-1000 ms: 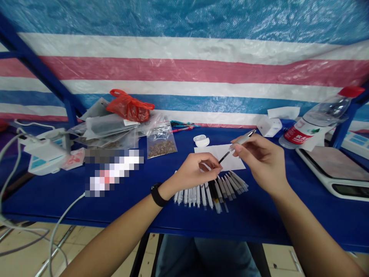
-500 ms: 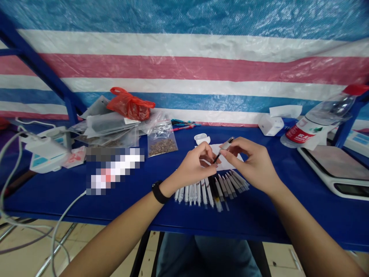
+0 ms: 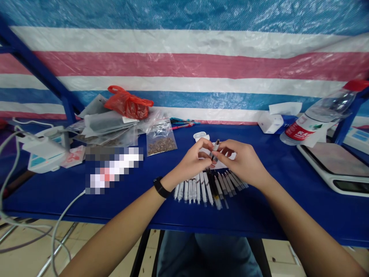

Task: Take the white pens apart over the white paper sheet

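My left hand point(image 3: 191, 163) and right hand point(image 3: 242, 159) close together on a small plastic tube point(image 3: 215, 147), fingers pinching it over white paper point(image 3: 227, 156); just below, a fanned row of syringes point(image 3: 201, 192) lies on the blue bench point(image 3: 273, 204).

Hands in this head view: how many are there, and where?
2. The left hand and the right hand meet above the row of syringes, holding a slim tube between them. No other person's hands show.
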The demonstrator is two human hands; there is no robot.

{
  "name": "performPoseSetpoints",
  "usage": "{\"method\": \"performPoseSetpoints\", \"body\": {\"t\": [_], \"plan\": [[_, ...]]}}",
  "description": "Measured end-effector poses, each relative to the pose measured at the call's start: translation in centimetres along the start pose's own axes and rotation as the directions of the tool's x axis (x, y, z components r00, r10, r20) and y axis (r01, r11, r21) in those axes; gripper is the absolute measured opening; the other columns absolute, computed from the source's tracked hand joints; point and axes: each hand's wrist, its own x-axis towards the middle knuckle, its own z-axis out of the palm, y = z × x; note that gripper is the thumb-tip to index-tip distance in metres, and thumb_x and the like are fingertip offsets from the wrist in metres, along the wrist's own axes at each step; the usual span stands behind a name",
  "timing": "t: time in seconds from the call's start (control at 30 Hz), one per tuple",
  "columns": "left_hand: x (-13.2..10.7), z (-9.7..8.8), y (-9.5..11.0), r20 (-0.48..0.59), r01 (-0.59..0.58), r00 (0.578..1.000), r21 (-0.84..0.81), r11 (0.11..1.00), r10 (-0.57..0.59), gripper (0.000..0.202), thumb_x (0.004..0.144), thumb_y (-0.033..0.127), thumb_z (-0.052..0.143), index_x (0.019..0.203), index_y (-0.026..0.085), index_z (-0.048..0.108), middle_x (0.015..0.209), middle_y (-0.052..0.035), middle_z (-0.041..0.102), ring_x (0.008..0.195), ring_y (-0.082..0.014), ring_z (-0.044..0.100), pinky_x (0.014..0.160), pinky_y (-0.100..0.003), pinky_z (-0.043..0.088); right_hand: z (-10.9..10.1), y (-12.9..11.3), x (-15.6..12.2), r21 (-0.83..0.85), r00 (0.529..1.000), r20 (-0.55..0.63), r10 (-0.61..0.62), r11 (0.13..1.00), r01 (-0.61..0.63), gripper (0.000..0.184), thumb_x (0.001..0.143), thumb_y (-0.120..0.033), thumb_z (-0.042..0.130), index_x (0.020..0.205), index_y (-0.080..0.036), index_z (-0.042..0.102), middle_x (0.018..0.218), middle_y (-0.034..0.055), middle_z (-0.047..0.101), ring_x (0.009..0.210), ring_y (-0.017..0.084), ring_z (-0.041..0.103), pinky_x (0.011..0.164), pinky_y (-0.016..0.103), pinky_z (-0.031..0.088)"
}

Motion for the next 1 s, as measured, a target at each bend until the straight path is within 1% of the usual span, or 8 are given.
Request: {"method": "performPoseSetpoints", "body": {"t": [0.2, 0.33, 0.4, 0.47, 0.57, 0.73, 0.87, 1.0], "plan": [[0.1, -0.1, 0.1, -0.002, 0.026, 1.0, -0.015, 1.0, -0.026, 0.027, 0.072, 0.013, 0.058, 0.093, 0.022, 0.045, 0.106, -0.0005, 0.05, 0.08, -0.0104, 0.065, 0.075, -0.031, 0.063, 0.4, 0.2, 0.0, -0.046, 0.998, 0.056, 0.007, 0.999, -0.005, 0.012, 0.087, -0.023, 0.063, 0.077, -0.021, 0.069, 0.077, 0.003, 0.074, 0.063, 0.015, 0.064, 0.062, 0.027, 0.047], [0.0, -0.2, 0.5, 0.001, 0.033, 0.999, -0.003, 0.999, -0.033, 0.026, 0.074, 0.013, 0.056, 0.097, 0.022, 0.048, 0.11, -0.0017, 0.05, 0.083, -0.0116, 0.065, 0.078, -0.033, 0.064, 0.7, 0.5, 0.0, -0.049, 0.997, 0.078, 0.022, 0.999, -0.018, 0.015, 0.088, -0.023, 0.064, 0.074, -0.021, 0.068, 0.074, 0.0022, 0.074, 0.062, 0.015, 0.063, 0.062, 0.026, 0.045], [-0.1, -0.2, 0.7, -0.004, 0.029, 1.0, 0.019, 0.999, -0.029, 0.025, 0.076, 0.013, 0.057, 0.099, 0.021, 0.05, 0.112, -0.0029, 0.052, 0.084, -0.012, 0.066, 0.077, -0.033, 0.064, 0.7, 0.6, -0.1, -0.048, 0.996, 0.088, 0.031, 0.998, -0.027, 0.016, 0.089, -0.023, 0.063, 0.074, -0.021, 0.068, 0.073, 0.0017, 0.073, 0.061, 0.015, 0.062, 0.062, 0.026, 0.045], [-0.1, -0.2, 0.8, -0.003, 0.021, 1.0, 0.051, 0.998, -0.021, 0.024, 0.08, 0.017, 0.061, 0.102, 0.021, 0.054, 0.116, -0.0047, 0.054, 0.083, -0.0123, 0.067, 0.075, -0.031, 0.064, 0.7, 0.7, -0.1, -0.053, 0.994, 0.101, 0.035, 0.998, -0.029, 0.018, 0.089, -0.023, 0.061, 0.072, -0.02, 0.068, 0.071, 0.001, 0.072, 0.061, 0.014, 0.061, 0.061, 0.025, 0.044], [0.0, -0.2, 0.7, 0.0, -0.003, 1.0, 0.094, 0.996, 0.003, 0.023, 0.087, 0.029, 0.066, 0.107, 0.019, 0.062, 0.116, -0.0072, 0.062, 0.08, -0.0133, 0.07, 0.077, -0.031, 0.065, 0.8, 0.7, -0.2, -0.05, 0.994, 0.109, 0.025, 0.999, -0.02, 0.025, 0.09, -0.022, 0.059, 0.067, -0.019, 0.068, 0.066, 0.0004, 0.069, 0.059, 0.013, 0.06, 0.059, 0.024, 0.042], [0.2, -0.2, -0.1, -0.082, -0.057, 0.994, 0.131, 0.99, 0.068, 0.03, 0.089, 0.044, 0.07, 0.1, 0.017, 0.075, 0.112, -0.0081, 0.071, 0.077, -0.0147, 0.073, 0.075, -0.031, 0.066, 0.9, 0.5, -0.2, 0.002, 0.994, 0.104, 0.019, 1.0, -0.019, 0.024, 0.09, -0.024, 0.061, 0.071, -0.019, 0.074, 0.07, 0.0019, 0.075, 0.06, 0.015, 0.065, 0.059, 0.025, 0.044], [0.2, -0.2, -0.2, -0.073, -0.045, 0.996, 0.1, 0.994, 0.052, 0.034, 0.087, 0.048, 0.073, 0.103, 0.019, 0.079, 0.117, -0.0092, 0.072, 0.08, -0.0163, 0.075, 0.074, -0.03, 0.067, 0.7, 0.7, -0.2, 0.014, 0.995, 0.095, 0.016, 1.0, -0.018, 0.024, 0.09, -0.026, 0.062, 0.073, -0.021, 0.077, 0.071, 0.0024, 0.078, 0.061, 0.017, 0.068, 0.057, 0.025, 0.046], [0.1, -0.2, 0.3, -0.047, -0.021, 0.999, 0.074, 0.997, 0.024, 0.034, 0.087, 0.047, 0.073, 0.108, 0.02, 0.079, 0.122, -0.0098, 0.071, 0.087, -0.017, 0.075, 0.078, -0.03, 0.067, 0.6, 0.9, -0.3, 0.003, 0.997, 0.078, 0.01, 1.0, -0.01, 0.024, 0.091, -0.029, 0.062, 0.074, -0.022, 0.078, 0.072, 0.0023, 0.079, 0.061, 0.018, 0.069, 0.057, 0.027, 0.048]]}}
